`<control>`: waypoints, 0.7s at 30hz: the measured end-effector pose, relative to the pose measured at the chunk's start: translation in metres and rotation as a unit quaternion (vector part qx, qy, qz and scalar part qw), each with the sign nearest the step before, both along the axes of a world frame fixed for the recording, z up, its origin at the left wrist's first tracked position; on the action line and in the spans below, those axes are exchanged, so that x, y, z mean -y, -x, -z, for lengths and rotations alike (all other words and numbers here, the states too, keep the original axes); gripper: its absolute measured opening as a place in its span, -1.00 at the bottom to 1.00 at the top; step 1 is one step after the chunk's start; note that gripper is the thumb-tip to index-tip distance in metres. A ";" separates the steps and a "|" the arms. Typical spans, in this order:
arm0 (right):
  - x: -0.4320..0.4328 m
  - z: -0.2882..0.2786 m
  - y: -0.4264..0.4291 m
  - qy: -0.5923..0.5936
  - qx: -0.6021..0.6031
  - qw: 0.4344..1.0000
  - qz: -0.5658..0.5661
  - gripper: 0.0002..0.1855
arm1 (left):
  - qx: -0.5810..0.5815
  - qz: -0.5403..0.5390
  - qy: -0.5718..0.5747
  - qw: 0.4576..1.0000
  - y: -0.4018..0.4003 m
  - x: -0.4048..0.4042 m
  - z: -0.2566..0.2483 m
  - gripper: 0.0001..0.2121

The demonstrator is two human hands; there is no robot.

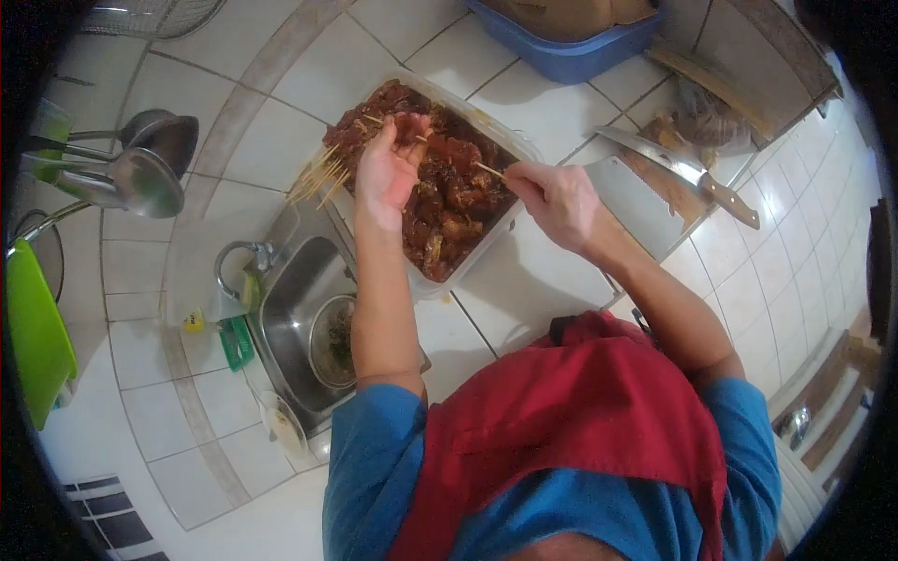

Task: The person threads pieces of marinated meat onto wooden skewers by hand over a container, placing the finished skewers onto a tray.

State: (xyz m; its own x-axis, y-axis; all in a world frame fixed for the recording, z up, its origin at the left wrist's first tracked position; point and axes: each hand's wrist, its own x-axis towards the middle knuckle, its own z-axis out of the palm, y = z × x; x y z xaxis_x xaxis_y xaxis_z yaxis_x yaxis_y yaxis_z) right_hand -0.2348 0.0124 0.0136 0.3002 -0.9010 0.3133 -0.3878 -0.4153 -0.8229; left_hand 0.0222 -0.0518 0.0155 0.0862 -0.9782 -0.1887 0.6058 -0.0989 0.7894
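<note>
Over a translucent plastic tub [527, 142] of dark marinated meat [449, 224], a wooden skewer [491, 169] runs between my two hands. My right hand [561, 203] pinches its right end. Pieces of raw red meat [452, 150] are threaded along it. My left hand [388, 175], palm turned up, holds meat at the far part of the skewer, and the fingertips are partly hidden by it. Finished-looking skewers of meat [365, 109] lie piled at the tub's far left corner, their bare sticks [319, 175] jutting out over the edge.
Left of the tub is a steel sink [291, 280] with a faucet [235, 263] and a strainer-like bowl [330, 343]. At right, a wood-handled knife [726, 200] lies near a cleaver-like metal blade [635, 203]. A blue basin [572, 59] stands behind. Ladles [147, 182] hang at left.
</note>
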 end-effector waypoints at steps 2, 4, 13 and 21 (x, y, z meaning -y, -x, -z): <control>0.003 0.000 -0.001 -0.006 -0.008 1.000 -0.004 -0.86 | 0.025 0.002 0.004 1.000 0.000 -0.002 0.000 -0.81; 0.004 -0.001 -0.002 -0.014 -0.016 1.000 -0.009 -0.85 | 0.050 0.003 0.007 0.999 0.000 -0.003 0.000 -0.81; 0.011 -0.006 -0.010 -0.080 -0.040 0.995 -0.033 -0.79 | 0.102 0.049 0.002 0.994 0.005 -0.005 0.000 -0.82; 0.026 -0.016 0.018 -0.010 -0.061 0.998 -0.008 -0.80 | 0.170 0.132 -0.082 0.973 0.012 -0.014 -0.006 -0.79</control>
State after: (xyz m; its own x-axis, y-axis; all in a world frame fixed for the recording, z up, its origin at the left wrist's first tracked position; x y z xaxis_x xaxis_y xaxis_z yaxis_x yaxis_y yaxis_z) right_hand -0.2527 -0.0138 0.0297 0.3493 -0.9016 0.2553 -0.4785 -0.4059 -0.7786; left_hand 0.0097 -0.0381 0.0216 -0.0798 -0.9337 -0.3491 0.2485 -0.3578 0.9001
